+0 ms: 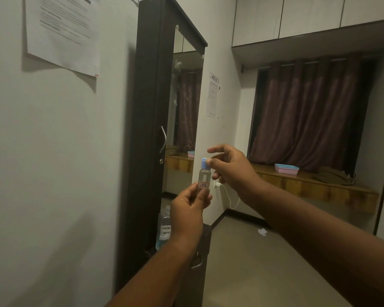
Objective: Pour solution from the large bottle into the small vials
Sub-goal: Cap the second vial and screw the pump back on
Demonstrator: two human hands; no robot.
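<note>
Clear plastic is what you hold up in front of you: 1 small clear vial with a pale blue flip cap (203, 177) and a white label with red writing. Your left hand (190, 209) grips its lower part from below, fingers and thumb curled round the body, and keeps it upright. Your right hand (227, 166) is at the top of it; the thumb and 1 fingertip pinch the blue cap (204, 161), while the forefinger is stretched out above and touches nothing. I cannot tell if you are opening or closing the cap.

The large clear bottle with a handwritten white label (164, 227) stands lower down, just beside the dark cabinet with a mirror door (146, 129), and is partly hidden behind your left wrist. Some blue liquid shows at its bottom. No hand touches it.

My judgement about progress: the vial looks mostly clear, and the dim light does not let me say whether it has solution inside. No pouring is happening now. If the vial is empty, you must open it, lift the large bottle and pour. Other vials are not in view, so how many remain I cannot say.
</note>
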